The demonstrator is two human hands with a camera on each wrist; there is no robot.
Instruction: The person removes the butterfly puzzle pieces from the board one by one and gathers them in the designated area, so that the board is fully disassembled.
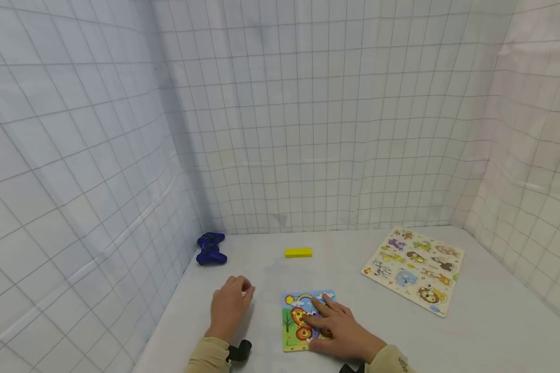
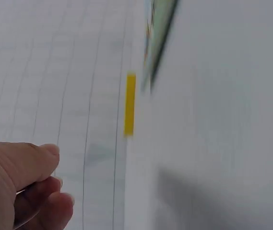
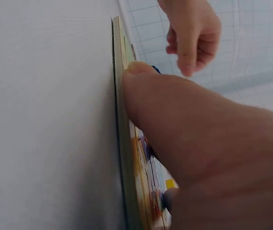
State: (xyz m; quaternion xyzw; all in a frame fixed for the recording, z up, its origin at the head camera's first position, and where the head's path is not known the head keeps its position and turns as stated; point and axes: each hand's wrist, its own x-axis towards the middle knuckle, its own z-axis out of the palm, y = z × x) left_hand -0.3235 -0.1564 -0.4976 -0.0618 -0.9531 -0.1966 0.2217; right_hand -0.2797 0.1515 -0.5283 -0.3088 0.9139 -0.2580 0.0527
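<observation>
A small picture puzzle [image 1: 289, 339] with a sun, a rainbow and cartoon animals lies flat on the white table. My right hand [image 1: 338, 329] rests on its right half with fingers spread, covering part of the picture. In the right wrist view the thumb [image 3: 160, 96] lies across the puzzle's edge [image 3: 122, 120]. To the left of the puzzle, my left hand [image 1: 231, 305] hovers over the table with fingers loosely curled. Nothing shows between the thumb and fingers of that left hand [image 2: 28, 184] in the left wrist view.
Behind the puzzle lies a yellow block [image 1: 298, 253]. A blue game controller [image 1: 211, 248] sits at the back left, beside the gridded side curtain [image 1: 98, 171]. At the right, a larger wooden animal puzzle board [image 1: 413, 269] lies at an angle.
</observation>
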